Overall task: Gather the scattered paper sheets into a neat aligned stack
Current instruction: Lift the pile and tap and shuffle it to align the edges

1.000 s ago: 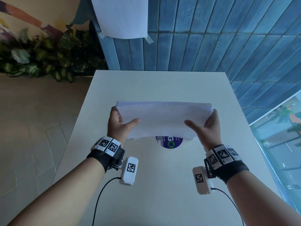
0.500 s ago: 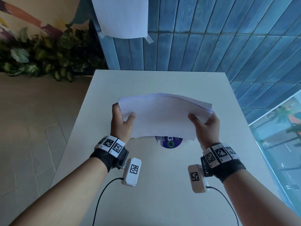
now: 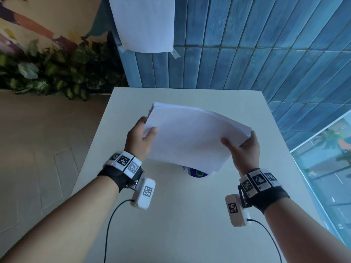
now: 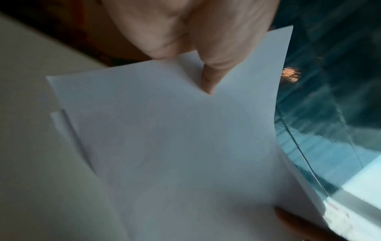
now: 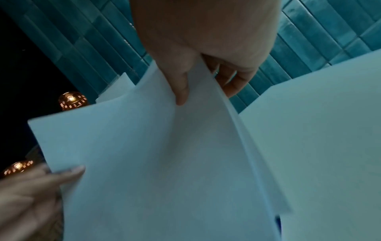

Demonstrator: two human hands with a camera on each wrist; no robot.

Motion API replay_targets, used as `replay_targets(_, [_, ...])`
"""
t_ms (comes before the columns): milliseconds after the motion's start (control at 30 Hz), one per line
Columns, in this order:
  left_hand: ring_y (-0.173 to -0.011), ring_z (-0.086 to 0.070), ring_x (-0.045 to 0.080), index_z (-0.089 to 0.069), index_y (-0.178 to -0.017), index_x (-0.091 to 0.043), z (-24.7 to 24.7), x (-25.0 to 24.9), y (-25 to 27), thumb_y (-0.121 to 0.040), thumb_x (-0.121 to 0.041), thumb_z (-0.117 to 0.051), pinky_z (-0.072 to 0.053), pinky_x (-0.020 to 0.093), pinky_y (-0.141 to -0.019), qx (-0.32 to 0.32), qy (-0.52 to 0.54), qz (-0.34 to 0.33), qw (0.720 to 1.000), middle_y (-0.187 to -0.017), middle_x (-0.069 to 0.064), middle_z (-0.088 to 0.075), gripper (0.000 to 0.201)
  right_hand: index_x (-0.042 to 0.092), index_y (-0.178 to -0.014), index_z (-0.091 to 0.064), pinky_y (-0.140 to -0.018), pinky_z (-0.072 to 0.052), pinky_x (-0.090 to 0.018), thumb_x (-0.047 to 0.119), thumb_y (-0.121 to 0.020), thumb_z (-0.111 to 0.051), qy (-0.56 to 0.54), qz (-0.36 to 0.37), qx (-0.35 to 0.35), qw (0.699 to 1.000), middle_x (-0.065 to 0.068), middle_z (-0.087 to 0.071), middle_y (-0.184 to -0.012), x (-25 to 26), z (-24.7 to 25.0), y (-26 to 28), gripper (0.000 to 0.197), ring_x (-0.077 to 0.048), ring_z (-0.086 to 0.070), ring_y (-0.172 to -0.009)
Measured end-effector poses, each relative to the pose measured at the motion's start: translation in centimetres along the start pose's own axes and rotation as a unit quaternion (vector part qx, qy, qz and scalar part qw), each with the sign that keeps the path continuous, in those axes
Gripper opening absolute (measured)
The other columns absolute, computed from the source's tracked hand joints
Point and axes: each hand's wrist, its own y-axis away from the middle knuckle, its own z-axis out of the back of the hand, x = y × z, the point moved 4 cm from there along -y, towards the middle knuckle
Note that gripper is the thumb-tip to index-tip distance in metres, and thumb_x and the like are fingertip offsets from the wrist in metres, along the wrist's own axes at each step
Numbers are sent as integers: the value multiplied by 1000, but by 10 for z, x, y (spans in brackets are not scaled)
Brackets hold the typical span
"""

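A stack of white paper sheets (image 3: pixel 191 135) is held up above the white table (image 3: pixel 180 215), tilted clockwise with its top left corner highest. My left hand (image 3: pixel 141 136) grips the stack's left edge, thumb on the front face. My right hand (image 3: pixel 241 147) grips the right edge, thumb on the front and fingers behind. In the left wrist view my thumb presses the paper stack (image 4: pixel 175 138). In the right wrist view the paper stack (image 5: pixel 154 163) bends between my thumb and fingers. The sheet edges are slightly offset along the top.
A round purple sticker (image 3: pixel 196 172) on the table shows below the stack's lower edge. A white sheet (image 3: pixel 144 23) is taped to the blue tiled wall behind. Plants (image 3: pixel 57 73) line the floor at left. A glass wall (image 3: pixel 326 168) runs along the right.
The stack has risen off the table and rotated clockwise, its left side higher now. Both hands have moved up with it, keeping their grip.
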Motion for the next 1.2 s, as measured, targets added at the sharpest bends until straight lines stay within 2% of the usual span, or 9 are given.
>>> replay_targets(167, [-86,-61,31,-58,-107,-6,16,-60,-29,-91,-11,-57,-44,31,-72,61,-139,-133,979,-93,15,-65,17,22,-144,-32,-111,-31,-36,36,-68,-83,84,47,-52,994,1,-45,-142,34,-1,-5,92,-20,-38,-132])
replay_targets(233, [-86,-59,34,-59,-106,-4,10,-84,-31,-90,-8,-55,-42,34,-73,94,-181,-184,961,-90,19,-62,17,26,-142,-37,-110,-29,-30,39,-69,-82,76,110,38,990,8,-46,-142,63,-14,-3,88,-11,-39,-132])
replay_targets(333, [-89,-57,35,-60,-109,-5,-3,-105,-31,-89,-7,-54,-34,30,-69,127,-216,-227,941,-91,19,-61,21,20,-119,-62,-89,-47,-26,27,-78,-76,99,187,159,965,4,-69,-113,95,-34,2,44,-15,-63,-107])
replay_targets(433, [-92,-58,32,-60,-111,-10,-3,-111,-32,-90,-13,-56,-38,30,-70,145,-210,-211,944,-97,14,-64,21,15,-93,-73,-74,-51,-29,15,-83,-70,75,195,173,962,-2,-74,-85,108,-36,3,10,-22,-70,-83])
replay_targets(667, [-83,-63,24,-66,-91,-31,33,-66,-38,-82,-34,-70,-53,38,-77,148,-183,-107,966,-89,-2,-72,11,27,-80,-72,-71,-54,-17,5,-80,-73,-37,148,190,970,21,-73,-70,94,-8,-3,22,3,-67,-68])
replay_targets(867, [-81,-67,11,-68,-71,-30,42,-36,-32,-80,-13,-74,-49,33,-87,82,132,29,987,-78,-9,-73,20,11,-87,-72,-67,-54,-21,-3,-80,-70,-137,75,186,970,11,-76,-75,81,2,-7,17,-5,-70,-70])
replay_targets(1000, [-98,-65,26,-56,-97,-17,20,-45,-21,-85,-20,-57,-49,41,-93,44,226,81,970,-98,6,-70,13,14,-88,-72,-72,-54,-25,-3,-81,-69,-164,60,183,967,7,-76,-81,76,-9,-2,19,-10,-68,-75])
replay_targets(1100, [-88,-60,16,-45,-110,-9,10,-60,-13,-96,-21,-47,-46,21,-78,4,177,54,983,-97,4,-64,18,21,-82,-71,-73,-54,-27,2,-82,-69,-165,65,124,976,9,-74,-79,70,-12,1,19,-10,-66,-74])
replay_targets(1200, [-75,-55,2,-37,-107,-8,-1,-74,-4,-101,-12,-39,-43,18,-73,-11,131,-12,991,-87,-6,-56,7,25,-79,-70,-70,-52,-26,6,-82,-68,-169,73,60,981,12,-72,-76,64,-17,9,19,-8,-64,-72])
